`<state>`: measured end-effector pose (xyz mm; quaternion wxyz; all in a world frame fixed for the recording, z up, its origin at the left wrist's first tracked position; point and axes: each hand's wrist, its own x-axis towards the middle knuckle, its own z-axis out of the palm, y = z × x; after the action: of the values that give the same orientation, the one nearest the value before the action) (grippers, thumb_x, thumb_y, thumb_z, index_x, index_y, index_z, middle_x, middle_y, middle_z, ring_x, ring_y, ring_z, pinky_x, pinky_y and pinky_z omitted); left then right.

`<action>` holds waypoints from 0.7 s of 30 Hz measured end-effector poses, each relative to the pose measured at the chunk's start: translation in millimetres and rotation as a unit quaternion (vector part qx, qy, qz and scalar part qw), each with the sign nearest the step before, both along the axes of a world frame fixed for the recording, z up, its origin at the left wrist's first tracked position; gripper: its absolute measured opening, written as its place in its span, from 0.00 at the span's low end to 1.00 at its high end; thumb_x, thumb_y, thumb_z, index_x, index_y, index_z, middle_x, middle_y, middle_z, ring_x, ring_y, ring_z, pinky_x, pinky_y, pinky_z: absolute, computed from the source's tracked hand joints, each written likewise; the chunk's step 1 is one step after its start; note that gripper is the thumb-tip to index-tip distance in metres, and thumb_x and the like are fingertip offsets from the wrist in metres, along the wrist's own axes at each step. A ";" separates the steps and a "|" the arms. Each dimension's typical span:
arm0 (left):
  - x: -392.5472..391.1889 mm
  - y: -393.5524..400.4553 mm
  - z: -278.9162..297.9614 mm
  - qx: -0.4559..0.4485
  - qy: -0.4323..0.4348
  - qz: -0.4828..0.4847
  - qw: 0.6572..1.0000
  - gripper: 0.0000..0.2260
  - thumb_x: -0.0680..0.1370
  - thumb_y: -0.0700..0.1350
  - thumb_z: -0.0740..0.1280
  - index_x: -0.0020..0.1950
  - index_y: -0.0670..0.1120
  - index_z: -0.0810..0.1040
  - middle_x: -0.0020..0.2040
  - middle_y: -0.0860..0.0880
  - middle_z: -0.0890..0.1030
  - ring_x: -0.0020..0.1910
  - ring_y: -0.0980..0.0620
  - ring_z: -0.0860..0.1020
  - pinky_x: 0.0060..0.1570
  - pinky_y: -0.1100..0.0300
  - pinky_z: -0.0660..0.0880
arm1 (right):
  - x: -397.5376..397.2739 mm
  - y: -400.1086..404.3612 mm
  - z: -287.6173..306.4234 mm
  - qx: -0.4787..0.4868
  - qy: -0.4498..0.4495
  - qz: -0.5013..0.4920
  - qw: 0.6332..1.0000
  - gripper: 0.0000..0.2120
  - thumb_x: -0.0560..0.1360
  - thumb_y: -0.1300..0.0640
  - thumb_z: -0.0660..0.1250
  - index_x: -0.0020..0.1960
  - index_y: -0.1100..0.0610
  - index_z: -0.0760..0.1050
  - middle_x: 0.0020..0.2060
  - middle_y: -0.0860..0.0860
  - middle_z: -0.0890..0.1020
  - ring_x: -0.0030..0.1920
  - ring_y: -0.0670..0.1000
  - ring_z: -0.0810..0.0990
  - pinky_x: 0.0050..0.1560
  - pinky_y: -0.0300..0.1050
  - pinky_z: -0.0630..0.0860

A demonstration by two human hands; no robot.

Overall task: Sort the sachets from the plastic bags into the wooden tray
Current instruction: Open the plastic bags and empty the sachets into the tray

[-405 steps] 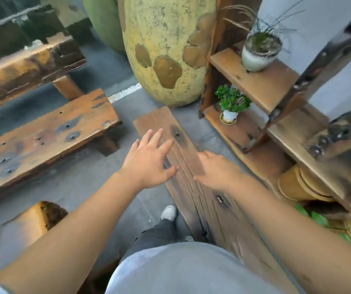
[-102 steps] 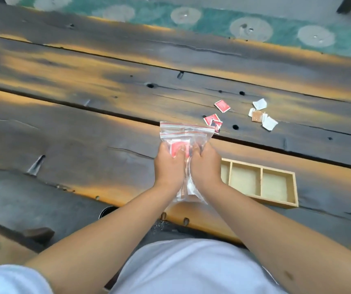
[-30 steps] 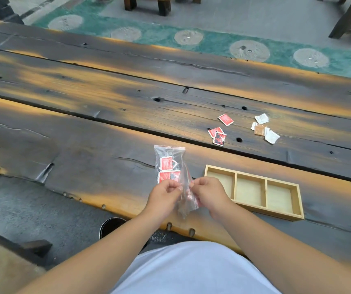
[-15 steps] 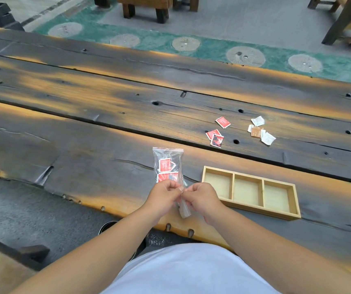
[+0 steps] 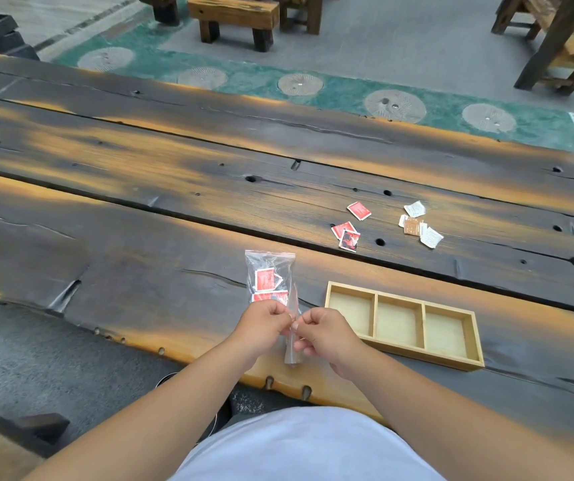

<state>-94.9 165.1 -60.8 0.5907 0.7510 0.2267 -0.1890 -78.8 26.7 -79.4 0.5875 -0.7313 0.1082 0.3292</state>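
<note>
Wood planks make up the big table (image 5: 139, 244), dark with orange streaks and small round holes, and it fills the middle of the frame. At the bottom is the person's white shirt (image 5: 306, 446).

Just above it, near the table's front edge, both hands meet. The left hand (image 5: 264, 328) and the right hand (image 5: 323, 336) have their fingers curled and each pinches a thin clear plastic bag (image 5: 290, 345) between them. This bag looks flat; what is in it cannot be told.

A second clear bag with a zip top (image 5: 268, 276) sticks up just behind the left hand. Red sachets (image 5: 265, 280) are inside it. It is not clear whether a hand holds it too. The print on them is too small to read.

To the right of the hands sits the wooden tray (image 5: 401, 347), lying flat on the table. It has three boxes side by side, and only bare wood shows in them.

Farther up, in the middle right, loose red sachets (image 5: 346, 234) lie on the table. Near them, more to the right, lie white and brown sachets (image 5: 417, 225).

Past the table is a green strip of floor with round stone circles (image 5: 394, 105), then gray ground. Wooden benches (image 5: 233, 15) stand at the top of the frame.
</note>
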 end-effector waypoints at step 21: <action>-1.3 -1.9 -3.2 -0.028 0.006 -0.023 0.999 0.07 0.78 0.42 0.67 0.40 0.47 0.77 0.38 0.50 0.81 0.38 0.55 0.78 0.37 0.63 0.72 | 0.9 -9.2 4.2 -0.028 -0.037 0.042 0.998 0.09 0.75 0.61 0.71 0.37 0.57 0.78 0.31 0.56 0.79 0.29 0.47 0.74 0.30 0.36 0.71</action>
<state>-96.2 163.2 -64.0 0.6056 0.7381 0.2078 -0.2129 -78.0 17.5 -75.2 0.5562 -0.7629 0.0652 0.3232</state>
